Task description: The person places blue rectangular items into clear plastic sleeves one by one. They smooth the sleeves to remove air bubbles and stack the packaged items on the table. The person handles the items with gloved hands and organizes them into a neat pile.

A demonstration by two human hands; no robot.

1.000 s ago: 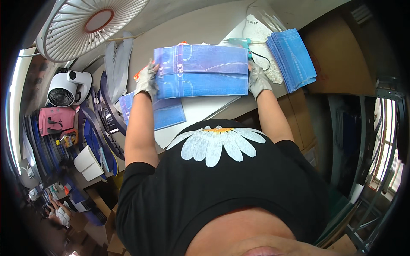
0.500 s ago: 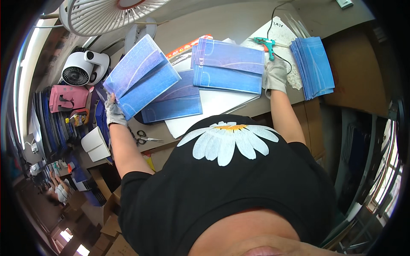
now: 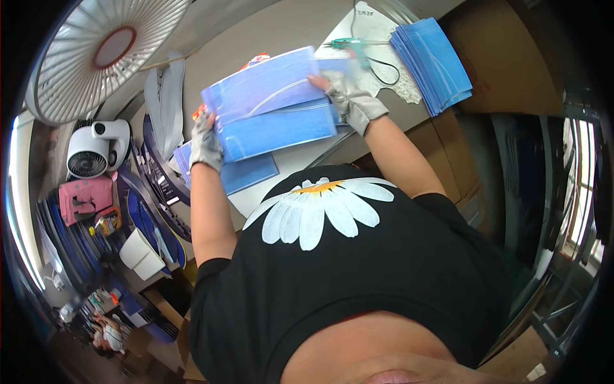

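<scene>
A flat blue panel, purplish along its upper half and marked with white printed lines, is held between both my hands over the table. At its left edge, my left hand in a pale glove with bare fingertips is closed on it. My right hand, gloved the same way, grips the upper right edge, its thumb on the face. Beneath lies another blue panel, mostly covered. Behind my right hand, a teal glue gun with a dark cable rests on a white sheet.
A stack of blue panels stands at the table's right end, beside a brown carton. On the left are a large fan, a small white fan and a pink bag. Another person is far off, lower left.
My left hand has carried the panel right to the middle, turning it flatter. My right hand has come left from beside the glue gun onto the panel's right edge. The view has shifted.
</scene>
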